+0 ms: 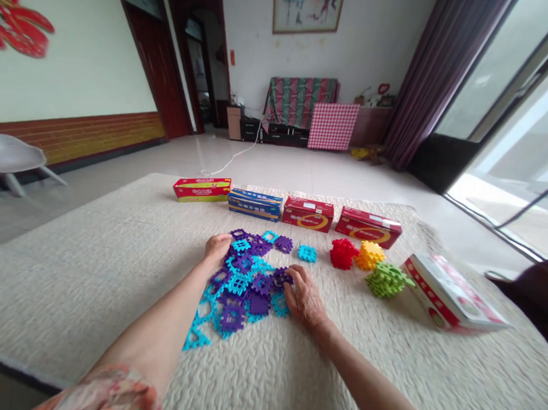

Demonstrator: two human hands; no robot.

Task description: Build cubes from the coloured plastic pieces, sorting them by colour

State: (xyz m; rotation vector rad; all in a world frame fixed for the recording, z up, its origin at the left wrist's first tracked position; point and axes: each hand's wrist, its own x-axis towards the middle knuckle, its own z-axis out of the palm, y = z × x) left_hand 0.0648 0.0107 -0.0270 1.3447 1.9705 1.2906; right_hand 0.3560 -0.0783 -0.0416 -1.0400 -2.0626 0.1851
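Observation:
Purple and light-blue toothed plastic pieces lie in a loose heap on the cream quilted cover. My left hand is at the heap's upper left edge, fingers closed beside a purple piece; what they hold, if anything, is hidden. At the heap's right side, my right hand has its fingers bent around the edge of a purple piece, with a light-blue piece just below. A single light-blue piece lies apart to the right. Farther right are stacks of red, yellow and green pieces.
Behind the heap stand a red-and-green box, a blue box and two red boxes in a row. A white-and-red box lies at the right. Dark fabric shows at the right edge.

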